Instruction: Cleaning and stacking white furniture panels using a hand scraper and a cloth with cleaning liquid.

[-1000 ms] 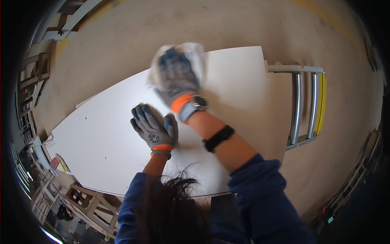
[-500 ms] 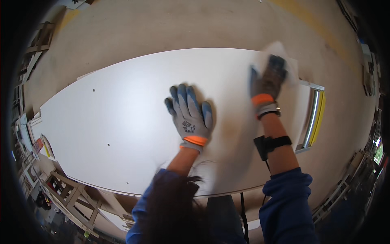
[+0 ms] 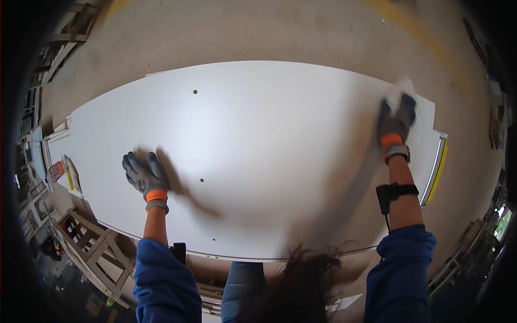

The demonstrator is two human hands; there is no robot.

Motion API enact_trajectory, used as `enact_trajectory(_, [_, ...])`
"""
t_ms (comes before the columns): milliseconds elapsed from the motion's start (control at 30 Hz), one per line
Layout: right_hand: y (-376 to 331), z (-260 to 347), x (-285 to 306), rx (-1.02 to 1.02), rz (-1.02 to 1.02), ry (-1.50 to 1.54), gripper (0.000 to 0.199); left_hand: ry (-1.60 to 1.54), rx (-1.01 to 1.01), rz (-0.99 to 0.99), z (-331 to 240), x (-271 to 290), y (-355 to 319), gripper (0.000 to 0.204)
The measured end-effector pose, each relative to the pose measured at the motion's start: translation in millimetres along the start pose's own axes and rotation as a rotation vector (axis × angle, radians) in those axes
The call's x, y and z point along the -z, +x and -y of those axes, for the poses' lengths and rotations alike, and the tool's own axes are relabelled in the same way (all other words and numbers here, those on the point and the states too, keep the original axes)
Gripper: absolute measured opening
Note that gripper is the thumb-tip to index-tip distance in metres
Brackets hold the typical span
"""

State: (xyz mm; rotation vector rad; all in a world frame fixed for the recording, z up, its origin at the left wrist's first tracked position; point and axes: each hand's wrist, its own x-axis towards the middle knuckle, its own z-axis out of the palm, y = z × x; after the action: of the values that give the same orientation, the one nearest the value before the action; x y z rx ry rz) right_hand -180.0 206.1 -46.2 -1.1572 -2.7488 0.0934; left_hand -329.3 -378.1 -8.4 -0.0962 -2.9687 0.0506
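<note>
The biggest thing in front of you was the white panel [image 3: 258, 156], a long, flat, smooth board with a matte face, its long axis running from nine o'clock to three o'clock across your body. It lay on a workshop support above the concrete floor [image 3: 253, 32], with a few small drilled holes [image 3: 195, 92] dotting its surface.

At about two o'clock, near the panel's far right end, your right hand [image 3: 396, 121] was stretched out at full arm's reach, gloved in grey knit with an orange cuff. It pressed down on a pale cloth [image 3: 403, 89] that showed just past the fingertips; the cloth and hand were blurred, so you could not tell how tightly the fingers were closed on it. That hand was plainly the nearer one to the cloth, with most of the panel lying off toward nine o'clock from it.

Your left hand [image 3: 144, 175], in a matching glove, lay at about nine o'clock, fingers spread flat on the board and holding nothing, well apart from the right.

Beyond the right end, at three o'clock, stood a metal frame with a yellow edge [image 3: 437, 172]. At the left end lay a few small coloured items [image 3: 63, 172], too small to identify.
</note>
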Motion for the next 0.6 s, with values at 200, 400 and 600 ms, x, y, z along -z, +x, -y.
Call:
enact_trajectory(200, [-43, 219, -16, 0.334, -0.145, 0.028, 0.082, -0.035, -0.003, 0.015, -18, -14, -7, 0.070])
enact_trajectory(400, [-88, 420, -7, 0.715, 0.190, 0.191, 0.083, -0.088, 0.029, 0.051, -17, -6, -3, 0.072])
enact_trajectory(600, [-21, 152, -1, 0.094, 0.190, -0.093, 0.079, -0.109, 0.030, 0.029, -22, -13, -3, 0.072])
